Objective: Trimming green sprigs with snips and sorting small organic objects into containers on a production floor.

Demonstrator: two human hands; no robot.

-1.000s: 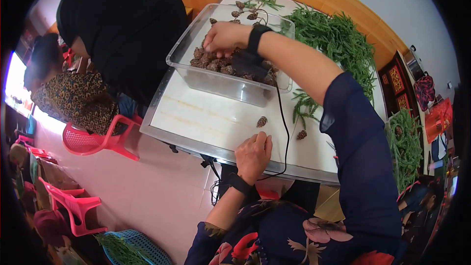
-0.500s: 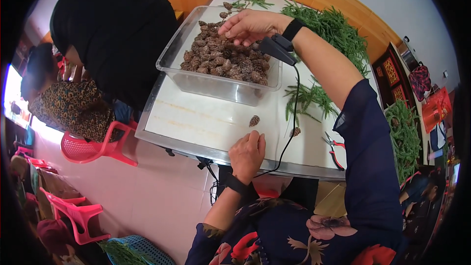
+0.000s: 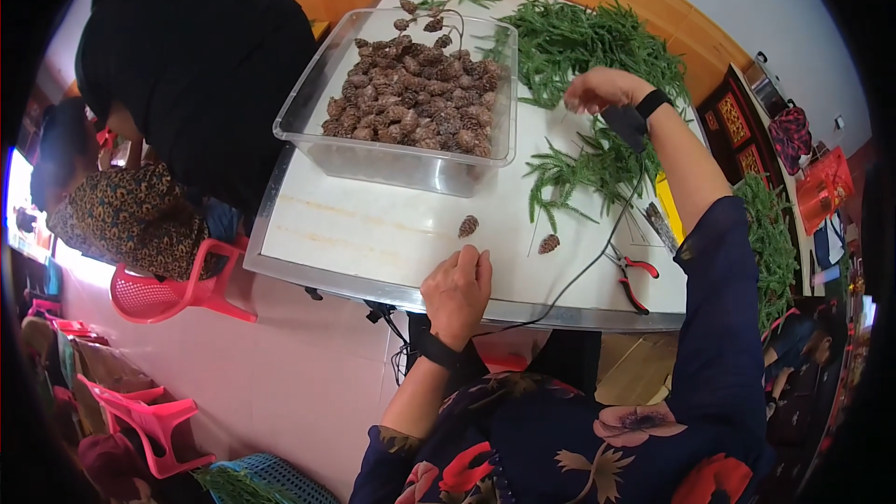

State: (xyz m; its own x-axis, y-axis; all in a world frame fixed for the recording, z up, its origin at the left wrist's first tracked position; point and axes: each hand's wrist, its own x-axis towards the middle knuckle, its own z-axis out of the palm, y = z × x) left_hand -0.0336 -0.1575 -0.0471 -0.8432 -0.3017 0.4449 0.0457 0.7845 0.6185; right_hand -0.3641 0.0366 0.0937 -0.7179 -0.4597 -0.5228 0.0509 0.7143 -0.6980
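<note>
The fingers of the left hand [image 3: 456,288] lie loosely curled and flat on the near edge of the white bench [image 3: 373,224], low in the middle of the frame, grasping nothing; a black band circles the wrist below. Just above its fingertips lies one pine cone [image 3: 468,226], apart from the hand, and a second pine cone [image 3: 549,244] lies a little to the right of it. The right hand [image 3: 602,90], in the upper right of the frame, is stretched out over the pile of green sprigs [image 3: 597,47] with its fingers bent down among them; whether they are pinched on a sprig I cannot tell. A black wrist strap sits on that arm, and a thin black cable [image 3: 597,252] runs from it down across the bench to the near edge. More loose sprigs [image 3: 579,177] lie below the hand. To the left, in the upper middle, stands a clear plastic tub [image 3: 392,163] filled with brown pine cones. Red-handled pliers [image 3: 635,275] lie near the bench's lower right corner. A person in black [image 3: 196,65] bends over at the upper left, beside a pink plastic chair [image 3: 168,289].
</note>
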